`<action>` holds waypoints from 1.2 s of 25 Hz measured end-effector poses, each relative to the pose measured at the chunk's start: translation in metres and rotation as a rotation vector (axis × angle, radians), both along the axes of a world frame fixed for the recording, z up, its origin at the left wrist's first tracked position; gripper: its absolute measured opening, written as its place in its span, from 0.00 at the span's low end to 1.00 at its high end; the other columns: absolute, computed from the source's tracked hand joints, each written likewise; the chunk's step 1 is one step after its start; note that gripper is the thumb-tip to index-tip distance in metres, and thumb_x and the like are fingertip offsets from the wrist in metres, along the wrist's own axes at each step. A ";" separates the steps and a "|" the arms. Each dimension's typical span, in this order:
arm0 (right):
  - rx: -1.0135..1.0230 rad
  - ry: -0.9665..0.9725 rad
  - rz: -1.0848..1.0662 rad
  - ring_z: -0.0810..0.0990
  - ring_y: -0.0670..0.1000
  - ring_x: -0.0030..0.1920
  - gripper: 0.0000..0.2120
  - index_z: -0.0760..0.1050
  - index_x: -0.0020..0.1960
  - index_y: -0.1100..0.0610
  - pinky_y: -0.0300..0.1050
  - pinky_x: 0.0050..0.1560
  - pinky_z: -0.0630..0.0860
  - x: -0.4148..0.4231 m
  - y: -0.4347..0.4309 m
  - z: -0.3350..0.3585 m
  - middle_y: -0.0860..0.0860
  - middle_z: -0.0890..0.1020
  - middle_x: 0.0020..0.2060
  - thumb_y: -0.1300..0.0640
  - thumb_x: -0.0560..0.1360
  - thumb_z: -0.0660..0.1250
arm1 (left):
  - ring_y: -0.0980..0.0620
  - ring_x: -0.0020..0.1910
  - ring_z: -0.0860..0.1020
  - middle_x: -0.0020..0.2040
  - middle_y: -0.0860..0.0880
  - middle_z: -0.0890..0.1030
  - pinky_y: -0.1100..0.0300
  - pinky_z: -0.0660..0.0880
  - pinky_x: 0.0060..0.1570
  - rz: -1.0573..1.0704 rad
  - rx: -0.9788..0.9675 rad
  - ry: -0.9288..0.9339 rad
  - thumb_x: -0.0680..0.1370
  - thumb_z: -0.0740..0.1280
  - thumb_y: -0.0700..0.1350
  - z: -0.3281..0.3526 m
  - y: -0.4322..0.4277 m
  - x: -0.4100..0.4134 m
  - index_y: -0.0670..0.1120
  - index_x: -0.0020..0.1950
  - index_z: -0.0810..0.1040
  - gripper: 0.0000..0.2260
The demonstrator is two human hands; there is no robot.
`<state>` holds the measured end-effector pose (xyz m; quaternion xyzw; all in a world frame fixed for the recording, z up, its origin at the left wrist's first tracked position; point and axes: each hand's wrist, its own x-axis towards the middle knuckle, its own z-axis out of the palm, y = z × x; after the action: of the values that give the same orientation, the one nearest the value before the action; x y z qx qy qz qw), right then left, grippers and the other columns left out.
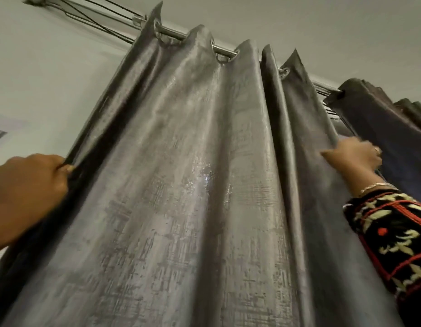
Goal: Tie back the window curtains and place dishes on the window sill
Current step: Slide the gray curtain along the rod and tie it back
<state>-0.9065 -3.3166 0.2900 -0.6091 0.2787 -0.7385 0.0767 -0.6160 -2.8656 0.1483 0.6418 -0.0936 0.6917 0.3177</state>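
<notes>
A shiny grey curtain [186, 175] hangs in wide folds from metal eyelets on a chrome rod [225, 50], seen from below. My left hand [32, 185] grips the curtain's left edge, fingers curled round the fabric. My right hand [355, 156] grips the curtain's right edge at about the same height; its fingers are blurred and partly hidden behind the cloth. A second, darker curtain [381, 123] hangs bunched on the rod at the right. The window, the sill and any dishes are hidden.
A pale wall [51, 79] lies to the left, with the ceiling above. Dark cables [86, 13] run along the wall to the rod's left bracket. A patterned black sleeve [391, 230] covers my right forearm.
</notes>
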 end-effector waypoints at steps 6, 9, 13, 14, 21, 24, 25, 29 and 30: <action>-0.109 0.095 0.169 0.74 0.67 0.58 0.21 0.72 0.57 0.70 0.53 0.54 0.71 0.011 0.028 -0.007 0.69 0.75 0.57 0.52 0.78 0.59 | 0.41 0.29 0.74 0.27 0.45 0.74 0.45 0.77 0.37 -0.035 -0.060 -0.050 0.70 0.51 0.61 -0.010 -0.015 -0.050 0.54 0.32 0.71 0.16; -0.225 0.116 0.167 0.73 0.66 0.59 0.17 0.72 0.58 0.68 0.53 0.55 0.70 0.035 0.074 -0.004 0.68 0.74 0.59 0.56 0.80 0.55 | 0.39 0.31 0.75 0.30 0.42 0.77 0.44 0.77 0.39 -0.053 -0.071 -0.052 0.70 0.51 0.59 -0.014 -0.015 -0.064 0.51 0.32 0.71 0.16; -0.277 0.096 0.289 0.69 0.64 0.65 0.19 0.68 0.66 0.66 0.51 0.61 0.66 0.054 0.143 0.012 0.65 0.70 0.65 0.59 0.81 0.48 | 0.37 0.32 0.76 0.30 0.38 0.78 0.45 0.76 0.39 -0.057 0.003 -0.055 0.75 0.62 0.49 -0.016 -0.009 -0.083 0.49 0.32 0.73 0.12; -0.278 0.087 0.298 0.68 0.63 0.66 0.19 0.67 0.67 0.65 0.51 0.62 0.66 0.056 0.157 0.017 0.65 0.69 0.66 0.60 0.81 0.48 | 0.36 0.33 0.76 0.31 0.38 0.78 0.46 0.75 0.39 -0.040 0.010 -0.061 0.75 0.64 0.46 -0.016 -0.004 -0.086 0.46 0.32 0.75 0.11; -0.247 0.054 0.207 0.70 0.62 0.65 0.19 0.69 0.66 0.65 0.50 0.61 0.67 0.070 0.221 0.026 0.62 0.71 0.65 0.63 0.80 0.48 | 0.41 0.34 0.76 0.34 0.42 0.79 0.53 0.73 0.37 -0.036 0.134 -0.070 0.77 0.61 0.45 -0.016 0.026 -0.085 0.41 0.43 0.80 0.11; -0.293 0.077 0.191 0.70 0.62 0.65 0.19 0.68 0.67 0.64 0.50 0.62 0.67 0.076 0.248 0.028 0.62 0.71 0.66 0.62 0.79 0.49 | 0.48 0.27 0.70 0.27 0.49 0.72 0.59 0.63 0.30 -0.070 0.122 -0.106 0.77 0.61 0.44 -0.018 0.033 -0.081 0.42 0.37 0.77 0.11; -0.306 0.085 0.185 0.69 0.62 0.65 0.19 0.68 0.67 0.64 0.50 0.62 0.67 0.078 0.254 0.027 0.62 0.71 0.66 0.62 0.79 0.50 | 0.50 0.26 0.68 0.25 0.51 0.69 0.60 0.60 0.29 -0.080 0.116 -0.116 0.77 0.62 0.44 -0.018 0.034 -0.081 0.44 0.33 0.74 0.12; -0.296 0.131 0.091 0.71 0.62 0.64 0.18 0.71 0.64 0.64 0.50 0.60 0.68 0.080 0.241 0.020 0.62 0.72 0.64 0.62 0.79 0.51 | 0.54 0.24 0.67 0.23 0.53 0.67 0.64 0.58 0.27 -0.138 0.108 -0.162 0.77 0.62 0.44 -0.022 0.034 -0.081 0.47 0.30 0.70 0.14; -0.283 0.149 0.057 0.71 0.63 0.63 0.17 0.71 0.64 0.65 0.50 0.60 0.69 0.079 0.232 0.016 0.63 0.73 0.64 0.62 0.79 0.51 | 0.53 0.25 0.68 0.24 0.52 0.69 0.63 0.59 0.27 -0.152 0.113 -0.161 0.77 0.62 0.45 -0.024 0.033 -0.079 0.45 0.32 0.73 0.13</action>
<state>-0.8271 -3.0846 0.3064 -0.6746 0.1591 -0.7208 -0.0099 -0.6954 -2.8330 0.1244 0.5921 -0.2063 0.7085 0.3240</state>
